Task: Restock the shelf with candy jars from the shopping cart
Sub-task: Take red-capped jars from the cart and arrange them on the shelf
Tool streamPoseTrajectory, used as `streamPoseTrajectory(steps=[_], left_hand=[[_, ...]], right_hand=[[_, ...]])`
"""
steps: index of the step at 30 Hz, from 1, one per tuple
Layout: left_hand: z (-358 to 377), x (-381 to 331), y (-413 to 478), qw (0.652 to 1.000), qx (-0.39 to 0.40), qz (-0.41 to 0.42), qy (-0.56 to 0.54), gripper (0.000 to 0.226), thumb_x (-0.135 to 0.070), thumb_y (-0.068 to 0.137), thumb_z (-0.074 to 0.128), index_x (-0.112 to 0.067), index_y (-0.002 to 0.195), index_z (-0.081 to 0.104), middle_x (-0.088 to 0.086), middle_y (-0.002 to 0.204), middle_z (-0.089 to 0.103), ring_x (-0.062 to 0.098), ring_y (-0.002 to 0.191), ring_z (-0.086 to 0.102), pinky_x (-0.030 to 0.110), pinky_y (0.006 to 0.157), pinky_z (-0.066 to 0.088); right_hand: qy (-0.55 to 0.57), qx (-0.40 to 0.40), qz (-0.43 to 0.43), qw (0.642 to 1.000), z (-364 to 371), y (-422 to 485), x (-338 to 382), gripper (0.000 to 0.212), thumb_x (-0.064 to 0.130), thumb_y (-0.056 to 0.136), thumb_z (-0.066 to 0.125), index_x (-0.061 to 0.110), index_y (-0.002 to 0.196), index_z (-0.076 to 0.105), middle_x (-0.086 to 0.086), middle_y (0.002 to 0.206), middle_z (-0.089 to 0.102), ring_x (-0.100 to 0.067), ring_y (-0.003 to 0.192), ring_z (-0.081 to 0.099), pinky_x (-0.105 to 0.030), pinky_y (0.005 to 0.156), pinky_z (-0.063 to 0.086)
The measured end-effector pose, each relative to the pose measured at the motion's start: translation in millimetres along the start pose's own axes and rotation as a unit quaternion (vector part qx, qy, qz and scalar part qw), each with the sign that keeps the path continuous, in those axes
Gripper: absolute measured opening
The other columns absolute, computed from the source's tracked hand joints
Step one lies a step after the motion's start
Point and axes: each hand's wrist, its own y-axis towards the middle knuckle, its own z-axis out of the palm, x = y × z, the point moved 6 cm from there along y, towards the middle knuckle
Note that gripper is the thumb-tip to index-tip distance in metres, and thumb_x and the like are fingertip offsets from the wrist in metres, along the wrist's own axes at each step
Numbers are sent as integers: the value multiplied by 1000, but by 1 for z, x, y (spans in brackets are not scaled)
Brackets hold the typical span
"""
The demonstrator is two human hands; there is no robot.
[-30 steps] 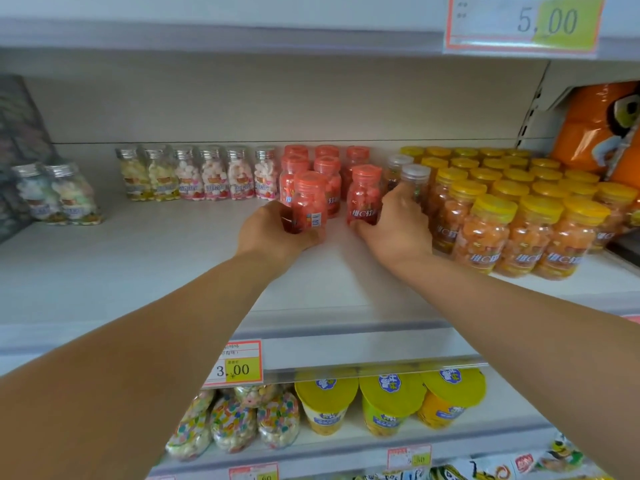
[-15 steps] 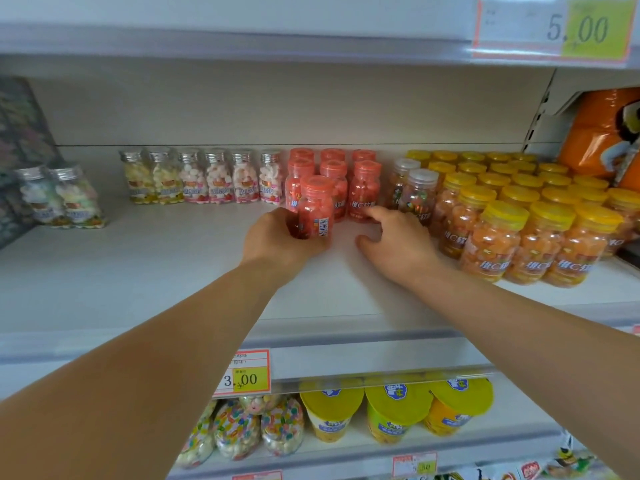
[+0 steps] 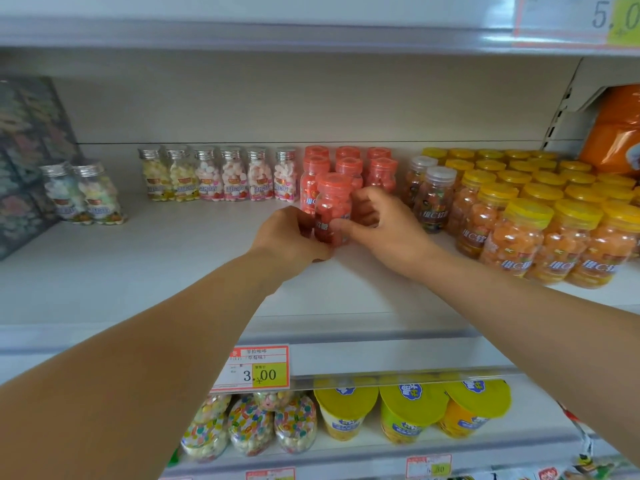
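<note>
A red-lidded candy jar (image 3: 333,202) stands upright on the white shelf (image 3: 173,265), at the front of a cluster of several more red jars (image 3: 349,166). My left hand (image 3: 292,237) grips its lower left side. My right hand (image 3: 381,223) holds the same jar from the right, thumb pressed against its label and fingers curled behind it. The jar's base is hidden by my hands. The shopping cart is not in view.
Silver-capped jars (image 3: 221,174) line the back left, two more (image 3: 83,194) stand further left by a dark box (image 3: 27,161). Two grey-lidded jars (image 3: 433,195) and several yellow-lidded orange jars (image 3: 526,233) fill the right. A price tag (image 3: 258,367) hangs on the shelf edge; yellow cups (image 3: 408,410) sit below.
My right hand let go of the second red jar, which now stands back in the cluster, and moved left onto the front jar that my left hand holds. The view shifted closer.
</note>
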Motion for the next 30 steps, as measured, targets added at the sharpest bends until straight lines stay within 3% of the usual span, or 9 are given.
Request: streamPoseTrajectory(steps=[4,7,9,13,16,22,27,30], left_hand=[[-11,8,5,1000,-12,-17,-6,34,0,75,72,-11,105,64,4,90,59,24,87,62,45,87,56],[-15,8,5,999,-42,-8,-1,33,-1,77,71,-10,107,64,3,89,59,22,84,61,39,84,57],[-19,9,3,998,-61,-8,8,30,-2,77,70,-11,105,64,2,88,60,23,83,61,38,83,57],[-23,8,-1,997,-80,2,12,24,-4,77,69,-13,99,66,4,92,65,28,91,65,39,84,56],[-24,6,-3,996,-86,14,25,24,-4,79,65,-14,100,67,2,96,67,23,88,63,33,78,55],[-27,6,-2,996,-85,10,24,22,-5,79,66,-16,98,65,1,96,64,25,95,63,40,85,55],[-41,7,-18,996,-88,8,35,24,-9,84,65,-15,107,66,2,104,66,23,98,62,34,87,53],[-63,-1,-46,980,-152,61,114,23,-13,86,62,-22,108,66,-5,107,63,14,93,58,25,76,44]], right_hand=[[-7,10,-7,1000,3,3,-1,40,21,87,70,13,125,61,1,108,69,-11,91,64,-29,89,52],[12,-2,7,1000,6,9,0,43,14,86,71,11,125,53,5,94,63,-8,84,60,-18,78,51],[34,-17,21,999,10,11,-1,38,11,84,72,11,115,50,6,89,58,-8,82,58,-14,74,48],[59,-36,34,997,17,15,-3,25,10,82,74,11,99,55,-3,95,65,-15,87,63,-26,81,53],[51,-38,25,998,19,18,-3,27,7,82,73,6,106,61,-2,94,65,-14,87,63,-20,79,51],[19,-33,31,999,20,15,-2,29,7,82,73,6,108,60,3,89,62,-8,81,59,-5,68,45],[-31,-72,61,995,4,2,5,19,14,87,66,14,106,64,3,91,65,-16,86,63,-38,89,52],[-17,-79,25,996,7,-14,32,11,11,92,59,16,96,67,10,84,64,-16,85,65,-42,87,54]])
